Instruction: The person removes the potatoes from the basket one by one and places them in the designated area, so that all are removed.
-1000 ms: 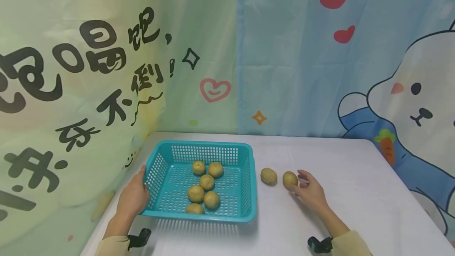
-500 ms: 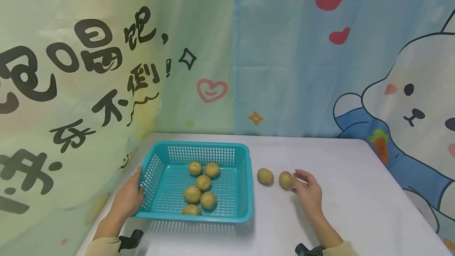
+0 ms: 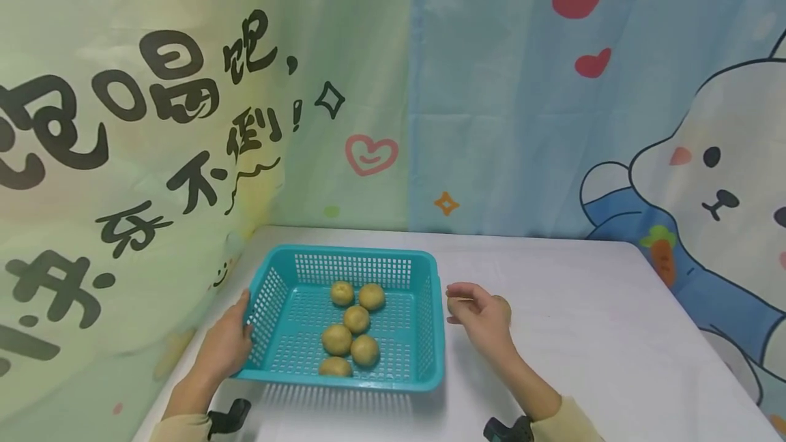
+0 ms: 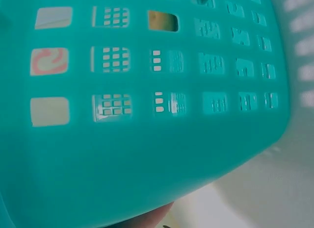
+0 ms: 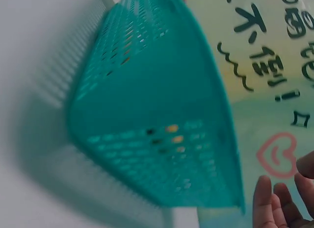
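A turquoise plastic basket [image 3: 436, 333] with perforated sides holds several round yellow-brown potatoes [image 3: 365, 351]. My left hand [image 3: 224, 343] grips the basket's left side; in the left wrist view the basket wall fills most of the picture, with a bit of finger [image 4: 147, 219] under its edge. Just right of the basket, my right hand [image 3: 485, 322] reaches over two potatoes on the table, its fingers parted at the left one, which is mostly hidden. The other potato [image 3: 504, 307] shows partly behind the hand. In the right wrist view the fingers [image 5: 264, 201] are spread.
A white-covered table [image 3: 589, 333] carries everything. Behind it hangs a printed curtain [image 3: 491, 121] with hearts, lettering and a cartoon animal, which also runs along the left side. Dark wrist devices [image 3: 230, 417] sit at both sleeves.
My right hand has left the right-hand potato and moved left to the one nearer the basket. The left hand still holds the basket, and the potatoes in it have not moved.
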A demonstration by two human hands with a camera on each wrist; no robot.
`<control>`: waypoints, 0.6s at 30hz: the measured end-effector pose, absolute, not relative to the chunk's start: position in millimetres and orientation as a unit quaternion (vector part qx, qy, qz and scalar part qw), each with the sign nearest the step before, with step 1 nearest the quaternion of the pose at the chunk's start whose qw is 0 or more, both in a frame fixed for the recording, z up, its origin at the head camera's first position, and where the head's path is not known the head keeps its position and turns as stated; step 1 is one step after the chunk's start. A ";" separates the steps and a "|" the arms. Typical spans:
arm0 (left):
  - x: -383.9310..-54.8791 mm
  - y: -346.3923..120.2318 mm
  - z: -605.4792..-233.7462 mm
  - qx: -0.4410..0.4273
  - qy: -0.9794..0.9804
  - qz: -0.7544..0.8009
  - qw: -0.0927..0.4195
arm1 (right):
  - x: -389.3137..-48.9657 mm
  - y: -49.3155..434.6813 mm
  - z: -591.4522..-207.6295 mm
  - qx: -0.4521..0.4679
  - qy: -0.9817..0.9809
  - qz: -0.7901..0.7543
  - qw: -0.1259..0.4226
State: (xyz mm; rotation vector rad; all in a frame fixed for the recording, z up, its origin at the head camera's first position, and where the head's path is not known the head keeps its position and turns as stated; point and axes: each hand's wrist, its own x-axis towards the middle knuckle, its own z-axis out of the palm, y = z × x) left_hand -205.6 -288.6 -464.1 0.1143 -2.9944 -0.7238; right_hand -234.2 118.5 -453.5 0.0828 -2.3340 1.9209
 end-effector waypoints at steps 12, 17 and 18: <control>-206.4 -288.8 -467.9 0.033 -0.969 -0.242 0.044 | -272.9 60.2 -429.2 0.067 -0.762 0.644 0.002; -206.3 -288.1 -467.5 0.044 -0.969 -0.240 0.045 | -291.9 44.7 -425.6 0.076 -0.759 0.647 -0.013; -206.3 -287.9 -467.3 0.044 -0.969 -0.240 0.046 | -294.9 42.0 -425.4 0.075 -0.758 0.647 -0.015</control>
